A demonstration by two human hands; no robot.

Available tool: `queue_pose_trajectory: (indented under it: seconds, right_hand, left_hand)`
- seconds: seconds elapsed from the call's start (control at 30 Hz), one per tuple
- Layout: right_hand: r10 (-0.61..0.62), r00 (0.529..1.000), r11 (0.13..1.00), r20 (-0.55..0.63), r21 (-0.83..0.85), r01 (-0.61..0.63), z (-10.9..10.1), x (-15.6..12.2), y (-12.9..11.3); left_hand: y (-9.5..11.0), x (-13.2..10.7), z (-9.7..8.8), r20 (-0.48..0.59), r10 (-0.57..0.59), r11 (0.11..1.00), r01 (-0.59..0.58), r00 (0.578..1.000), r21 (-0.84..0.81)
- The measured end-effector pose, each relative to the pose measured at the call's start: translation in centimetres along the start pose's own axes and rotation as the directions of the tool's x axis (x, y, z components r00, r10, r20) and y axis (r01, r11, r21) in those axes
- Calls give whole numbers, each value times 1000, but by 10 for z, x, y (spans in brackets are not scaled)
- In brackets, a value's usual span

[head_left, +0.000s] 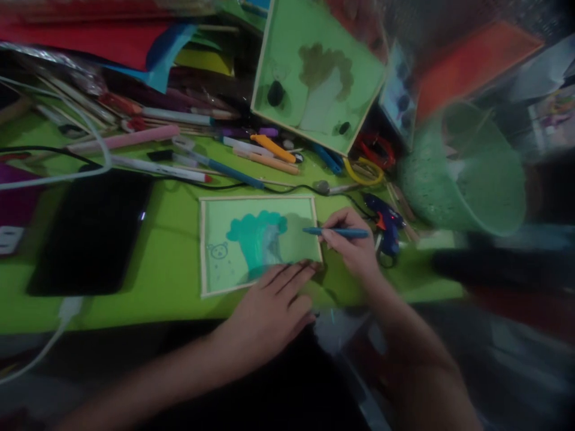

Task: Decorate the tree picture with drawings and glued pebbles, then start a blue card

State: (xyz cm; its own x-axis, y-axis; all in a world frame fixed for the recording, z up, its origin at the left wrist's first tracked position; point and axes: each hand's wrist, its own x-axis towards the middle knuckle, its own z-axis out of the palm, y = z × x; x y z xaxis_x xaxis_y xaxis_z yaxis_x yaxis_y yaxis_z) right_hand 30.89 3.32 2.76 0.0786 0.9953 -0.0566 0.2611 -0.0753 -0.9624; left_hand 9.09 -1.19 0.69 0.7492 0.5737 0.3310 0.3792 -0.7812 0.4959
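A small green picture card [224, 269] with a teal tree shape and a little bear face lies on the lime-green table [171, 263]. My left hand [274, 305] rests flat on the card's lower right corner, fingers stretched out. My right hand [353, 245] pinches a blue pen [335, 231] that lies almost level, its tip pointing left over the card's right edge.
A second green picture [314, 72] leans at the back. Pens and markers [251, 152] lie scattered behind the card. A blue glue gun [386, 227] and scissors [368, 158] sit to the right, beside a green basket [467, 173]. A black tablet [92, 233] with cables lies left.
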Motion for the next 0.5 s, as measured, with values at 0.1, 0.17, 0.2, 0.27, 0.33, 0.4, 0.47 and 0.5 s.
queue_pose_trajectory:
  seconds: [0.1, 0.17, 0.2, 0.27, 0.33, 0.4, 0.47, 0.5]
  right_hand:
    - [-2, 1000, 999, -12, -48, 2, 1, -2, 0]
    - [-12, 1000, 997, -12, -81, 11, 1, -3, 0]
    - [-17, 1000, 995, -12, -94, 16, 1, -3, 0]
    - [-25, 1000, 993, -12, -114, 24, 1, -3, 0]
    - [-30, 999, 992, -12, -124, 29, 1, -2, -1]
    - [-39, 999, 991, -9, -126, 38, 1, -2, -1]
    - [-50, 999, 990, -7, -132, 48, 2, -1, -2]
    - [-53, 999, 989, -8, -137, 51, 2, -1, -3]
  left_hand:
    - [0, 4, 2, -1, 8, 1000, -8, 1000, 12]
    - [-1, 5, 3, -4, 4, 1000, -4, 1000, 15]
    - [-1, 6, 3, -8, 1, 1000, -1, 1000, 15]
    - [-2, 6, 4, -16, -2, 1000, 2, 1000, 15]
    - [-2, 6, 4, -19, 3, 1000, -3, 1000, 17]
    - [-2, 6, 3, -11, 4, 1000, -3, 1000, 22]
    - [-1, 6, 3, -2, -2, 1000, 2, 1000, 27]
    - [-1, 6, 2, -2, -3, 1000, 3, 1000, 28]
